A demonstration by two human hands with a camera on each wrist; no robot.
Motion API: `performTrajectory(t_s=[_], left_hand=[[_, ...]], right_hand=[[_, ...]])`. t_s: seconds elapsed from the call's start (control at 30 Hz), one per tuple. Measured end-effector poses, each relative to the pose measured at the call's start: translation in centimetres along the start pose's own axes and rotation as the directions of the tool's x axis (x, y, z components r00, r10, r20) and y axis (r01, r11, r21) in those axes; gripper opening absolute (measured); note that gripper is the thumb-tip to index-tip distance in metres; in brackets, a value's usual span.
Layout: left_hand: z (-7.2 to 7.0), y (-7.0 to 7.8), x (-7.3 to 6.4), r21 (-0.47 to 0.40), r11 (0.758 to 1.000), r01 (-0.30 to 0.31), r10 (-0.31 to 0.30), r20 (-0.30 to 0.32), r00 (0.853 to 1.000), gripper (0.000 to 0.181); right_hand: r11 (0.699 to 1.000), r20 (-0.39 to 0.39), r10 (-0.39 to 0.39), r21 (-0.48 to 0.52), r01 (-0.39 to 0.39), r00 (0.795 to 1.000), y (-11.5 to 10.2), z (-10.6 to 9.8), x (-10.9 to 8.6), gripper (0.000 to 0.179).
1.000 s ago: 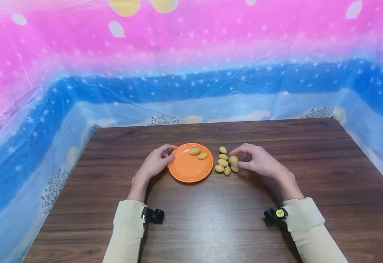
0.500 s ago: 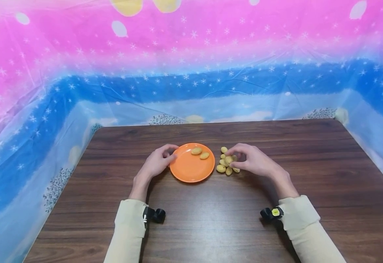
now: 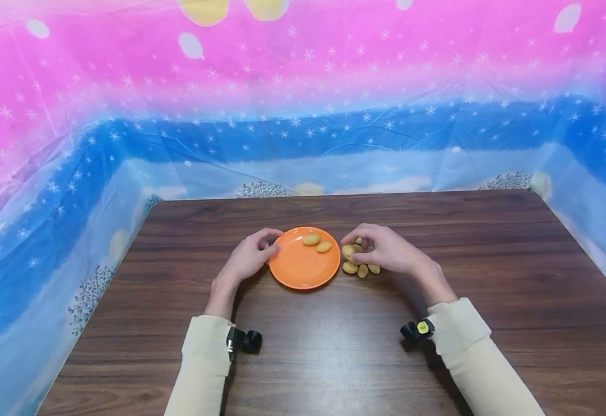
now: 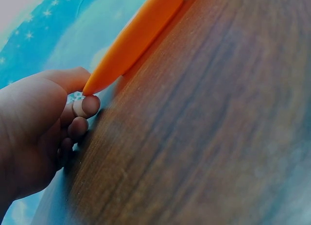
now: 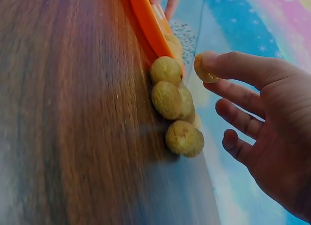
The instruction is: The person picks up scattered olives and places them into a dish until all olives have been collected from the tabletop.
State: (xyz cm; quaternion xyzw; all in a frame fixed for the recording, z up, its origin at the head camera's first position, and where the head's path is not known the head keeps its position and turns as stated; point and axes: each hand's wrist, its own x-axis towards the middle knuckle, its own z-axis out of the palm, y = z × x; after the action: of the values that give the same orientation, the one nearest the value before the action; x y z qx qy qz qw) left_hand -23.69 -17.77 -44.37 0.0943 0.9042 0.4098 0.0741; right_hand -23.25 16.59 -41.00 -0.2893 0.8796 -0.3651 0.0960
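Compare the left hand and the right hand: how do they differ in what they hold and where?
The left hand pinches the rim of the plate; the right hand pinches a yellowish piece. The left hand is at the plate's left edge; the right hand is above the loose pieces right of the plate. Both hold with thumb and finger.

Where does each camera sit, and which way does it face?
Head: on the head, facing forward and down at the orange plate; left hand, right hand, sleeves show.
Left wrist: on that wrist, facing the plate's edge; left hand shows.
Right wrist: on that wrist, facing the yellowish pieces; right hand, some left fingers show.
Shared: head and right wrist show the pieces.
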Motion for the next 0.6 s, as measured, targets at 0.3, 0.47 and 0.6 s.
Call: performTrajectory(t_s=[0.3,0.47,0.6], left_hand=[[-0.1,-0.1,-0.1,-0.004,1.000,-0.002,0.002,0.002,1.000,0.036],[-0.1,0.0,-0.1,-0.001,1.000,-0.007,0.007,0.003,1.000,0.037],[0.0,0.1,-0.1,0.001,1.000,-0.008,0.008,0.001,1.000,0.036]], right_hand=[[1.000,0.024,-0.026,-0.001,0.026,0.999,-1.2,1.1,1.4,0.034],[1.000,0.029,-0.010,0.014,0.010,1.000,-1.5,1.9,1.9,0.034],[1.000,0.032,0.007,0.018,-0.008,0.999,-1.4,2.5,2.1,0.035]])
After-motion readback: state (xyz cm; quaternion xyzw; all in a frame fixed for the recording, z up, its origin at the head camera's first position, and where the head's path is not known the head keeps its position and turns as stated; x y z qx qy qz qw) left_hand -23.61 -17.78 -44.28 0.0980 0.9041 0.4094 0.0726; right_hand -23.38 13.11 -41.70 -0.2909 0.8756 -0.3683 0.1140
